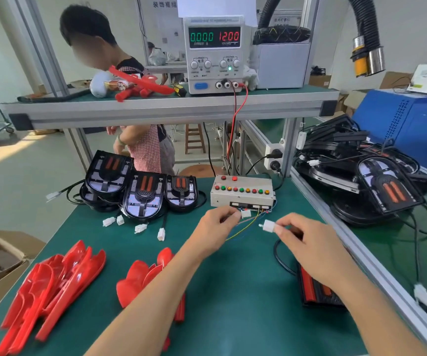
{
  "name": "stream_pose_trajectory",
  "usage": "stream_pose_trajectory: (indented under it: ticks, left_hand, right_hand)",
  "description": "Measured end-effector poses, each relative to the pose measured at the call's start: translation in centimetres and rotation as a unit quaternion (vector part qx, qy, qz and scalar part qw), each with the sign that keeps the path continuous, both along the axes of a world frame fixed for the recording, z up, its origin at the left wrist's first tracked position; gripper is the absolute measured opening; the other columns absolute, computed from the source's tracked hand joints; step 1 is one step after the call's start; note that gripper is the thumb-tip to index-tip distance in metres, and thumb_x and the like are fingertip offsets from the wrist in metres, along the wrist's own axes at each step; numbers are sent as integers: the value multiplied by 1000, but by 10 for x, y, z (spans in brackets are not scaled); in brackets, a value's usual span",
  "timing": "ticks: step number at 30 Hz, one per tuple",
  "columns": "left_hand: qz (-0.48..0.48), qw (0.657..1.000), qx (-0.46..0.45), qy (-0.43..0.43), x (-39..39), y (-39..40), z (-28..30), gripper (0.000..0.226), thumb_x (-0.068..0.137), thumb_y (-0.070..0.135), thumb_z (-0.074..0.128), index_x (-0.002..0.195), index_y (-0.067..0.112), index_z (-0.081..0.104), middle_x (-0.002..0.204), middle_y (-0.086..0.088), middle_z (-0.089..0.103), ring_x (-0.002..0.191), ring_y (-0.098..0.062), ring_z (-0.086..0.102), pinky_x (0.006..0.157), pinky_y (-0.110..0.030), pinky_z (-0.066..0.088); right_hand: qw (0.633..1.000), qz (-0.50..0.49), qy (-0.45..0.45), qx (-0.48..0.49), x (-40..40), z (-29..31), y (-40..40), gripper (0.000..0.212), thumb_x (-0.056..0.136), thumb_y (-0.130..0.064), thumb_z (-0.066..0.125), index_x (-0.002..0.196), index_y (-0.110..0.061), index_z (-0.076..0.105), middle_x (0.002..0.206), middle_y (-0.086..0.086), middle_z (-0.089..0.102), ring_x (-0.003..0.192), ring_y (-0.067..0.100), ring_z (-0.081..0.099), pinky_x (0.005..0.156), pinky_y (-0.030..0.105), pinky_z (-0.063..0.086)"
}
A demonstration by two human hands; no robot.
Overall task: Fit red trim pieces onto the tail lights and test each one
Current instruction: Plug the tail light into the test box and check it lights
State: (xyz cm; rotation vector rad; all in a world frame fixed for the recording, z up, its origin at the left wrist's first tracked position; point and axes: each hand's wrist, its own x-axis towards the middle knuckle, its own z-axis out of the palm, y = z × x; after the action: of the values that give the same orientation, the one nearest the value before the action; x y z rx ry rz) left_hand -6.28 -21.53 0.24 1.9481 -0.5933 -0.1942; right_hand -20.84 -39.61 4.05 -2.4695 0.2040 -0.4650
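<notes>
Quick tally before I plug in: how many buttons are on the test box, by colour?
On the test box:
Red buttons: 5 (2 in the top row, 3 in the bottom row)
Green buttons: 3
Yellow buttons: 3
Total: 11

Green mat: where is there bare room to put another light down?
The green mat is bare between the middle red trim pile and the tail light under the right arm. A smaller patch lies between the white connectors and the trim piles. The far left edge, with finished tail lights, is crowded.
</notes>
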Motion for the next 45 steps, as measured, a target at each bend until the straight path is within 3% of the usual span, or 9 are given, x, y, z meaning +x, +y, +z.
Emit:
stream_pose_trajectory:
  ticks: [4, 21, 24, 26, 31, 33, 35, 38, 45]
  left_hand:
    - [-36, 999, -19, -14, -6, 5, 4, 21, 98, 42, 61, 85, 31, 73, 62, 10, 44, 57, -10, 35, 53, -22, 29]
    - [-79, 997, -4, -27, -10, 2, -5, 34, 103, 38, 53, 75, 25, 67, 56, 15, 43, 54, -9, 34, 52, -24, 30]
    - [-96, 995, 19, -21, -10, 3, -5, 20, 102, 35, 55, 100, 27, 73, 66, 20, 57, 65, -6, 50, 66, -23, 42]
    - [-89, 993, 40, -68, -10, 3, -6, 28, 96, 25, 65, 123, 30, 64, 93, 19, 70, 96, 1, 62, 99, -18, 40]
    - [-76, 960, 90, -256, -5, 4, -3, 19, 89, 23, 75, 105, 17, 69, 93, 11, 72, 93, -6, 65, 121, -28, 15]
    - [-93, 939, 109, -313, -2, 5, -1, 19, 87, 25, 77, 102, 14, 73, 89, 3, 73, 87, -17, 66, 116, -32, 32]
    - [-109, 924, 121, -345, -2, 4, 1, 19, 87, 26, 77, 99, 12, 74, 85, -3, 72, 82, -25, 64, 89, -41, 49]
    - [-132, 909, 133, -371, -1, 2, 3, 19, 90, 27, 75, 99, 10, 75, 81, -8, 68, 78, -29, 61, 70, -45, 48]
    - [-151, 889, 135, -410, 0, 1, 4, 10, 91, 14, 72, 96, 6, 74, 73, -9, 59, 70, -29, 54, 63, -45, 47]
  right_hand:
    - [999, -28, 18, -31, 16, -9, 9, 9, 99, -40, 60, 92, -39, 66, 56, -13, 54, 55, 6, 50, 60, 26, 35]
    - [996, -23, 84, -20, 30, -8, 14, 16, 103, -43, 54, 92, -40, 65, 66, -9, 60, 65, 4, 53, 90, 37, 42]
    - [995, -35, 87, -29, 31, -8, 12, 16, 103, -45, 53, 93, -40, 64, 67, -10, 60, 67, 4, 53, 93, 39, 42]
    - [996, -35, 84, -22, 31, -9, 11, 16, 103, -44, 53, 92, -41, 64, 68, -11, 61, 68, 2, 53, 94, 39, 41]
    - [995, -30, 85, -30, 32, -11, 11, 17, 103, -45, 52, 88, -42, 61, 69, -9, 63, 69, 2, 55, 90, 37, 36]
    - [995, -29, 93, -37, 32, -13, 10, 18, 103, -46, 51, 89, -41, 62, 68, -10, 63, 71, 2, 55, 90, 36, 32]
    - [994, -27, 98, -32, 33, -14, 9, 19, 102, -47, 52, 87, -41, 63, 67, -9, 63, 70, 2, 55, 86, 35, 29]
    - [995, -28, 98, -18, 34, -14, 9, 22, 102, -46, 55, 81, -42, 62, 65, -7, 63, 66, 3, 55, 83, 33, 27]
    - [996, -44, 81, 20, 36, -23, 15, 29, 101, -41, 59, 72, -39, 61, 61, -9, 61, 58, 3, 51, 84, 36, 36]
